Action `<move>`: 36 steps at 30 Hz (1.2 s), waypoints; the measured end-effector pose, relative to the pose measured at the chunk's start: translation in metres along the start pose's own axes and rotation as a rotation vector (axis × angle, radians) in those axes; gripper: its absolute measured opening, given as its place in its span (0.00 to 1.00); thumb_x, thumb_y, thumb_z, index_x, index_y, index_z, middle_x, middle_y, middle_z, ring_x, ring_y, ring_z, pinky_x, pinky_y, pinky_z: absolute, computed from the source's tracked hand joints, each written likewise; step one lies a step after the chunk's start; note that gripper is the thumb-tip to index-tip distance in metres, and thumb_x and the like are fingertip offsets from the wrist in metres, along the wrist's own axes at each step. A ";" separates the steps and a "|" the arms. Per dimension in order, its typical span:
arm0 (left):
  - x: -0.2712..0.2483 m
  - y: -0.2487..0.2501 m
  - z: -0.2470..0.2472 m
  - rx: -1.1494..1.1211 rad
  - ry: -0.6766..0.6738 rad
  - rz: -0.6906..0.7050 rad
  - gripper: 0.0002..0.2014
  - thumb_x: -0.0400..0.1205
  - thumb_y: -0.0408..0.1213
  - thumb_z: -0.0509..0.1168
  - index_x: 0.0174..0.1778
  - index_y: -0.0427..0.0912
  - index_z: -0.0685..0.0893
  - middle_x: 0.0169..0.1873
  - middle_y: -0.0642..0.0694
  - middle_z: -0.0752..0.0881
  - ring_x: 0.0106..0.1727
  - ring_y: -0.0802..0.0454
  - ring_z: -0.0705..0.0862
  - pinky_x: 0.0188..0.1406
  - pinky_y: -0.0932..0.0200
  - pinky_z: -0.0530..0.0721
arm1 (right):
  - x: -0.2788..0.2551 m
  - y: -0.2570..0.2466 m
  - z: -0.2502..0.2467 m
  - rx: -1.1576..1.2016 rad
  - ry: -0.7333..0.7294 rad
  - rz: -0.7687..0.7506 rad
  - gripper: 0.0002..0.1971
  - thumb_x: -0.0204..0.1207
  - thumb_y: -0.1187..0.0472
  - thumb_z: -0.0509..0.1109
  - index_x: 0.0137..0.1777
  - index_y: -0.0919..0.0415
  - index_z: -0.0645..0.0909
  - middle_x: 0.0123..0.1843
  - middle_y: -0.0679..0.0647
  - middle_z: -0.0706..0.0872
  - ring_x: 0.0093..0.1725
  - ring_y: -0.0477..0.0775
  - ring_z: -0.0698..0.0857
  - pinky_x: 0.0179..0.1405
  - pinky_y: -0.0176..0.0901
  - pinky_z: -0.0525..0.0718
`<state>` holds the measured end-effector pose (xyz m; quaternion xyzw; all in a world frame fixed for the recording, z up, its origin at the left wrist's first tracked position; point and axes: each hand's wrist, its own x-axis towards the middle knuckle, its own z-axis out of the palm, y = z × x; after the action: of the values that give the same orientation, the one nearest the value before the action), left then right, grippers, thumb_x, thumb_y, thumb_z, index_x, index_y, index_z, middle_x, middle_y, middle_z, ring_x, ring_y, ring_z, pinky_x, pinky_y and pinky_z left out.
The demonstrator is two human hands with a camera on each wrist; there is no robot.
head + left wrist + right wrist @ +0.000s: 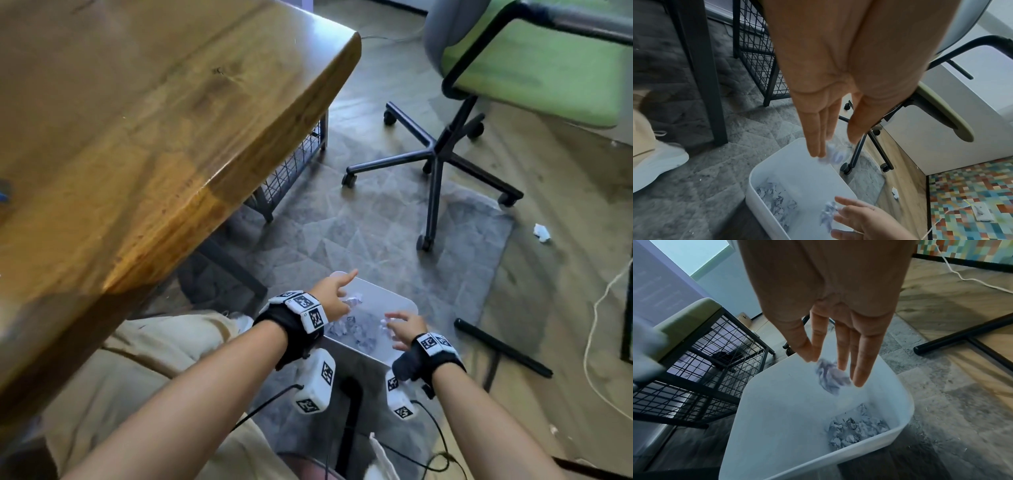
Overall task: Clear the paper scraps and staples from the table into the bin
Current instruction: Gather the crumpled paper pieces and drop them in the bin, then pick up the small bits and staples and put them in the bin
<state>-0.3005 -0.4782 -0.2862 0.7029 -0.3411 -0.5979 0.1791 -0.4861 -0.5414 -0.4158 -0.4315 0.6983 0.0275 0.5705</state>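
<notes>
Hovering: your left hand (331,291) and right hand (406,328) both hang over the bin (406,303), which stands on the floor rug (376,219) beside the desk (137,137).
Bin: white plastic, rounded rectangular rim, smooth walls; you have a heap of crumpled paper scraps (855,428) with dark print lying at its bottom.
Staples: too small to pick out in any view.
Left fingers: your fingers (816,134) are straight and close together, thumb set apart, pointing down; a crumpled paper ball (833,154) sits blurred right at their tips over the bin's far rim. You cannot tell from the pictures whether they touch it.
Right fingers: your fingers (863,356) are spread and nearly straight, gripping nothing; a second crumpled wad (830,378) is just below the tips, inside the bin's mouth and blurred.
Desk: glossy brown wood slab with a rounded edge.
Floor: grey quilted rug over wood-look boards; one stray paper scrap (542,233) lies on the boards, well apart from the bin.
Nearby: a black wire-mesh rack (701,363) under the desk, a green-seated office chair (534,68) on castors.
</notes>
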 end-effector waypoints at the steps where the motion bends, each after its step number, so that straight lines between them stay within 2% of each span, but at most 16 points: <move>1: 0.001 -0.002 0.000 -0.008 -0.007 -0.017 0.36 0.80 0.27 0.62 0.81 0.55 0.55 0.75 0.34 0.69 0.75 0.44 0.73 0.46 0.53 0.81 | -0.001 -0.001 0.000 -0.019 0.010 -0.006 0.13 0.74 0.66 0.66 0.54 0.51 0.83 0.46 0.60 0.84 0.39 0.57 0.80 0.30 0.40 0.80; 3: 0.000 -0.004 -0.001 -0.005 -0.006 -0.034 0.36 0.80 0.26 0.62 0.81 0.53 0.55 0.75 0.32 0.69 0.76 0.45 0.71 0.51 0.50 0.82 | -0.002 -0.006 0.000 -0.053 0.007 -0.010 0.17 0.75 0.69 0.62 0.56 0.49 0.82 0.39 0.60 0.81 0.40 0.59 0.80 0.32 0.42 0.82; 5: -0.001 -0.004 -0.004 0.010 0.015 -0.038 0.34 0.81 0.23 0.59 0.81 0.50 0.57 0.75 0.33 0.70 0.74 0.43 0.74 0.47 0.53 0.83 | -0.002 -0.008 0.000 -0.077 -0.018 -0.022 0.20 0.75 0.73 0.58 0.59 0.55 0.83 0.34 0.59 0.80 0.36 0.59 0.81 0.31 0.42 0.83; 7: -0.003 -0.006 -0.009 0.020 0.046 -0.036 0.31 0.81 0.22 0.57 0.80 0.45 0.62 0.72 0.33 0.74 0.70 0.39 0.78 0.46 0.54 0.81 | -0.004 -0.013 0.000 -0.067 -0.034 -0.041 0.18 0.75 0.79 0.57 0.57 0.64 0.83 0.38 0.62 0.81 0.27 0.56 0.83 0.26 0.41 0.85; 9: -0.006 -0.010 -0.015 0.014 0.094 -0.034 0.26 0.80 0.21 0.58 0.75 0.39 0.71 0.67 0.32 0.79 0.62 0.38 0.82 0.45 0.56 0.79 | -0.012 -0.021 -0.002 -0.110 -0.060 -0.098 0.15 0.73 0.83 0.61 0.52 0.70 0.82 0.40 0.64 0.82 0.20 0.53 0.83 0.18 0.36 0.84; 11: -0.009 -0.014 -0.019 -0.009 0.130 -0.027 0.21 0.78 0.20 0.59 0.68 0.35 0.78 0.60 0.31 0.83 0.50 0.41 0.83 0.40 0.58 0.79 | -0.025 -0.035 -0.003 -0.200 -0.085 -0.170 0.08 0.70 0.79 0.70 0.46 0.70 0.83 0.30 0.61 0.81 0.14 0.47 0.80 0.16 0.34 0.81; 12: -0.012 -0.016 -0.022 -0.010 0.142 -0.027 0.20 0.78 0.20 0.60 0.65 0.34 0.80 0.57 0.32 0.84 0.46 0.44 0.81 0.38 0.59 0.79 | -0.033 -0.044 -0.004 -0.289 -0.077 -0.220 0.05 0.67 0.74 0.76 0.40 0.66 0.84 0.25 0.56 0.80 0.14 0.45 0.78 0.16 0.34 0.79; 14: -0.020 -0.017 -0.027 0.002 0.164 -0.033 0.18 0.76 0.22 0.63 0.62 0.36 0.82 0.54 0.34 0.86 0.44 0.46 0.81 0.40 0.58 0.81 | -0.050 -0.062 -0.006 -0.564 -0.040 -0.368 0.11 0.62 0.63 0.81 0.30 0.53 0.81 0.22 0.47 0.77 0.20 0.43 0.75 0.21 0.35 0.72; 15: -0.026 -0.017 -0.030 0.012 0.173 -0.030 0.18 0.76 0.23 0.64 0.60 0.38 0.83 0.55 0.35 0.86 0.45 0.45 0.83 0.44 0.58 0.82 | -0.060 -0.072 -0.006 -0.677 -0.032 -0.423 0.14 0.61 0.62 0.81 0.27 0.50 0.78 0.23 0.46 0.75 0.23 0.43 0.73 0.23 0.36 0.68; 17: -0.043 -0.013 -0.036 0.078 0.189 0.003 0.17 0.75 0.26 0.66 0.59 0.42 0.83 0.57 0.39 0.86 0.51 0.45 0.85 0.50 0.59 0.81 | -0.079 -0.088 -0.004 -0.805 -0.067 -0.514 0.17 0.60 0.70 0.75 0.24 0.49 0.73 0.24 0.46 0.71 0.24 0.45 0.69 0.24 0.37 0.65; 19: -0.068 -0.010 -0.041 0.173 0.199 0.062 0.17 0.76 0.29 0.66 0.61 0.44 0.82 0.57 0.42 0.86 0.56 0.46 0.85 0.52 0.61 0.79 | -0.102 -0.104 -0.002 -0.846 -0.147 -0.602 0.19 0.59 0.77 0.67 0.24 0.49 0.72 0.24 0.47 0.71 0.26 0.48 0.70 0.25 0.38 0.67; 23: -0.127 -0.007 -0.053 0.302 0.231 0.193 0.16 0.78 0.34 0.64 0.61 0.47 0.81 0.57 0.44 0.84 0.53 0.48 0.84 0.53 0.61 0.79 | -0.155 -0.147 0.005 -0.878 -0.248 -0.825 0.18 0.62 0.77 0.68 0.31 0.50 0.77 0.36 0.49 0.83 0.38 0.51 0.83 0.37 0.39 0.81; 26: -0.173 -0.009 -0.065 0.324 0.278 0.254 0.15 0.79 0.37 0.63 0.62 0.48 0.80 0.58 0.45 0.83 0.47 0.52 0.81 0.53 0.58 0.80 | -0.208 -0.188 0.021 -0.991 -0.252 -1.012 0.09 0.70 0.70 0.69 0.43 0.55 0.82 0.46 0.49 0.87 0.44 0.51 0.86 0.36 0.26 0.78; 28: -0.204 -0.012 -0.074 0.317 0.329 0.304 0.15 0.79 0.36 0.63 0.62 0.48 0.80 0.56 0.46 0.82 0.45 0.55 0.78 0.52 0.57 0.82 | -0.251 -0.214 0.033 -1.030 -0.271 -1.171 0.06 0.72 0.66 0.70 0.45 0.53 0.82 0.44 0.46 0.86 0.41 0.49 0.86 0.34 0.25 0.77; 32: -0.273 -0.016 -0.098 0.254 0.461 0.415 0.15 0.77 0.35 0.64 0.59 0.50 0.82 0.47 0.53 0.80 0.40 0.57 0.79 0.47 0.60 0.82 | -0.339 -0.253 0.066 -0.984 -0.348 -1.482 0.07 0.71 0.62 0.72 0.41 0.47 0.81 0.34 0.42 0.85 0.35 0.42 0.84 0.33 0.27 0.79; 36: -0.339 -0.033 -0.128 0.217 0.616 0.458 0.11 0.77 0.36 0.66 0.54 0.53 0.83 0.44 0.56 0.81 0.38 0.61 0.81 0.43 0.67 0.82 | -0.391 -0.268 0.114 -1.012 -0.403 -1.623 0.06 0.70 0.63 0.72 0.40 0.50 0.82 0.36 0.46 0.87 0.37 0.45 0.84 0.34 0.25 0.76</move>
<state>-0.1866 -0.2399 -0.0363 0.7699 -0.4804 -0.2641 0.3266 -0.2370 -0.4257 -0.0133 -0.9622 -0.0157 -0.0037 0.2720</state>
